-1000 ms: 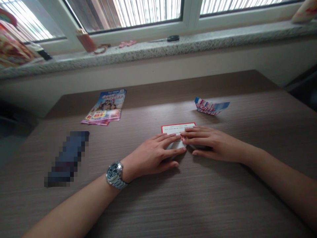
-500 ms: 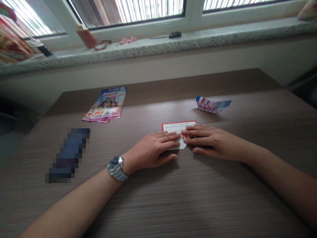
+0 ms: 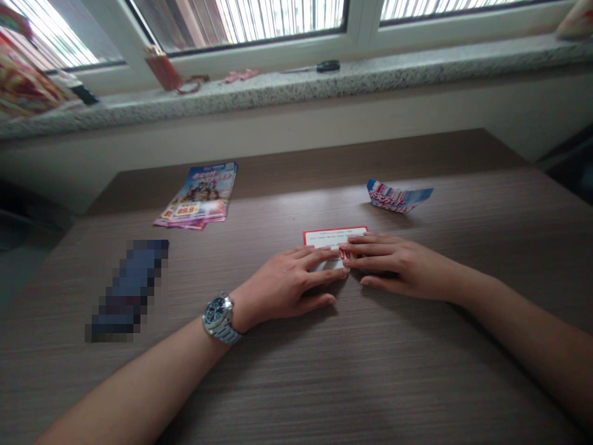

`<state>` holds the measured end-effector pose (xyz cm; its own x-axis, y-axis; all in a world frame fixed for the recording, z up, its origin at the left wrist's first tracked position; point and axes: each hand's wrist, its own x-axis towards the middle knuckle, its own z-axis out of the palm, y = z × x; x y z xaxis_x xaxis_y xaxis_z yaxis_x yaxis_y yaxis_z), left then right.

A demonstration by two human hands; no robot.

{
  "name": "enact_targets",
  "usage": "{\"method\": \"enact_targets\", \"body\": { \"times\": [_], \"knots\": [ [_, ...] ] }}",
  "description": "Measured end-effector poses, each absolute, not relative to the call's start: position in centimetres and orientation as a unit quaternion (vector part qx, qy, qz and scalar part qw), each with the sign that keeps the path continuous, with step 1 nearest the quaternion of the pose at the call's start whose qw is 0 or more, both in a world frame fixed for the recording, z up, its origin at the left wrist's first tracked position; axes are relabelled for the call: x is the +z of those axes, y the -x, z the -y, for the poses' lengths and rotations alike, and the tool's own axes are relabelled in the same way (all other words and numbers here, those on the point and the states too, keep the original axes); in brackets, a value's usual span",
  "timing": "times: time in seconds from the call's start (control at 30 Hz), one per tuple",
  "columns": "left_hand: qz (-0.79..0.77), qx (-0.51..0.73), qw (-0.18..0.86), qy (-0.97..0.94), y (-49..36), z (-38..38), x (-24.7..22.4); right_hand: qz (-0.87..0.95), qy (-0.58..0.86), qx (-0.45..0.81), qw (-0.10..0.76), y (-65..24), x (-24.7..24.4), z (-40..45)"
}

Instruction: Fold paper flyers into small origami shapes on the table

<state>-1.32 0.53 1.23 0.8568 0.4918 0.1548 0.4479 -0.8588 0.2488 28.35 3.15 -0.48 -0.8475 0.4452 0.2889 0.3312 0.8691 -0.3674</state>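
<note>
A white paper leaflet with a red border (image 3: 331, 236) lies flat on the table, folded at its near side. My left hand (image 3: 291, 281), with a metal watch (image 3: 217, 315) on its wrist, rests on the paper's left and near part, fingers stretched and index finger at the near edge. Opposite it, my right hand (image 3: 401, 262) lies with outstretched fingers over the paper's right part. Both hands cover much of the sheet, so its folds are partly hidden. Beyond my right hand stands a folded blue and pink paper piece (image 3: 398, 196), its ends turned up.
A stack of colourful flyers (image 3: 204, 191) lies at the table's back left. Nearer on the left is a blurred-out dark phone-like object (image 3: 130, 290). On the stone windowsill (image 3: 278, 93) are a red-brown case (image 3: 163, 69), pink bits and a screwdriver (image 3: 328, 65).
My left hand has shifted slightly right and nearer, its index finger sliding along the paper's near edge and spreading from the others. My right hand and the paper have stayed in place.
</note>
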Motion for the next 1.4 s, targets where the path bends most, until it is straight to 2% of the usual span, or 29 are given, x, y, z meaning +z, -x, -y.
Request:
{"method": "enact_targets", "body": {
  "times": [0.57, 1.4],
  "knots": [
    [-0.253, 0.092, 0.097, -0.958, 1.03, -0.41, 1.44, 0.947, 0.207, 0.161, 0.184, -28.33, -0.53, -3.09],
    [-0.219, 0.106, 0.144, -0.959, 1.33, -0.92, 1.25, 0.938, 0.205, 0.198, 0.198, -28.25, -0.58, -3.36]
  ]
}}
